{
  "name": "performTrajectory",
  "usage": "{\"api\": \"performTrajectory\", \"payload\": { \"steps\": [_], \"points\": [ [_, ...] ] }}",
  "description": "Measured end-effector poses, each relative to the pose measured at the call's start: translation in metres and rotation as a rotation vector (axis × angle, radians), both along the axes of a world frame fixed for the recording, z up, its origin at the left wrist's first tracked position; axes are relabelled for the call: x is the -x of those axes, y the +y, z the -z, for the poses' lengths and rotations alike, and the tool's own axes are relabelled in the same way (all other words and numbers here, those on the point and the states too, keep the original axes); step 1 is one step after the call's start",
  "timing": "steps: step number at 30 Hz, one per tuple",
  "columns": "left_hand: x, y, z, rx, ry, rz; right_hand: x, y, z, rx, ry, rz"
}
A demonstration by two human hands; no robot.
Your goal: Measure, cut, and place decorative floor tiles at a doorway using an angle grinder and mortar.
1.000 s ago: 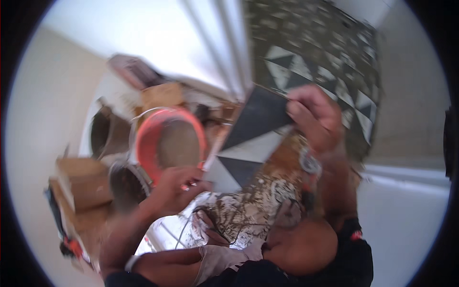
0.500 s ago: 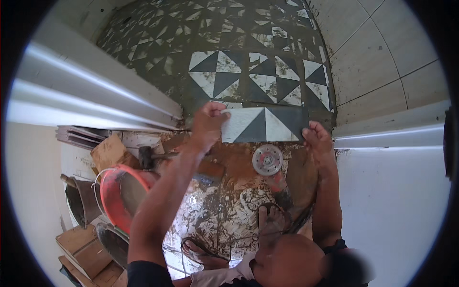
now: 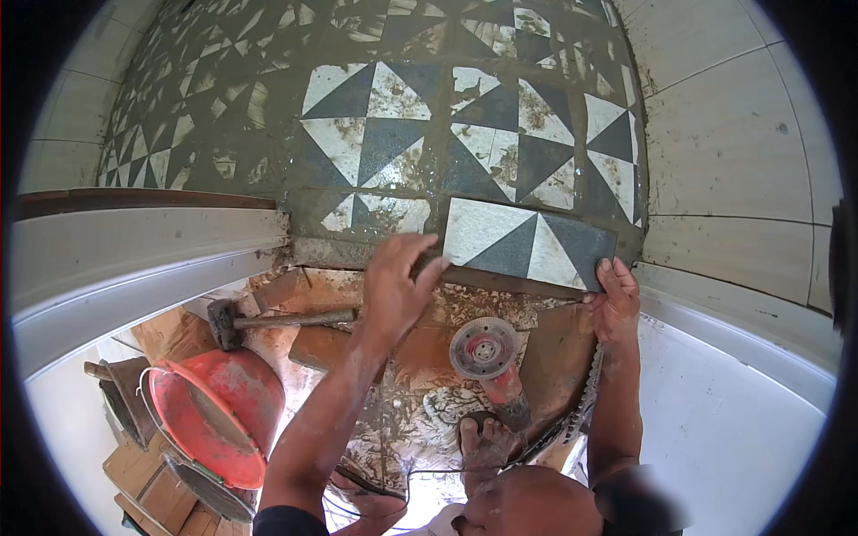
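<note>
Both hands are pressing a black-and-white tile [image 3: 527, 246] into the near row of the floor [image 3: 429, 116]: the left hand [image 3: 393, 286] gripping its near-left edge, the right hand [image 3: 615, 299] flat on its near-right corner. Uneven pressure could be leaving it tilted; the grinder [image 3: 487, 357] is lying near a foot.

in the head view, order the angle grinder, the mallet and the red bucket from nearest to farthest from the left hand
Measured from the left hand:
1. angle grinder, just below and to its right.
2. mallet, to its left on the rubble, handle tip close to the wrist.
3. red bucket, lower left, farthest.
</note>
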State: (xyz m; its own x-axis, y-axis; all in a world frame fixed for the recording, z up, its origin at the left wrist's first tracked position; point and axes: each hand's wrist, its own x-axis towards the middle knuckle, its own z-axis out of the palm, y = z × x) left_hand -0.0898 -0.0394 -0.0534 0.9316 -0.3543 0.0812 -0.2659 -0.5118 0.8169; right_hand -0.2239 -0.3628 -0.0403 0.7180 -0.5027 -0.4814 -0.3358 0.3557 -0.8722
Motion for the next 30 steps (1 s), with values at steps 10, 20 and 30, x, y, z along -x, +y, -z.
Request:
{"api": "performTrajectory", "payload": {
  "steps": [10, 20, 30],
  "points": [
    [0.010, -0.001, 0.021, -0.064, -0.171, -0.032, -0.017, 0.009, 0.013, -0.051, 0.037, 0.006],
    [0.010, -0.003, 0.029, 0.038, -0.141, -0.081, -0.018, 0.007, 0.013, 0.007, 0.098, -0.007],
    [0.006, -0.007, 0.030, 0.012, -0.166, -0.066, -0.003, 0.004, 0.008, -0.039, 0.031, 0.008]
  ]
}}
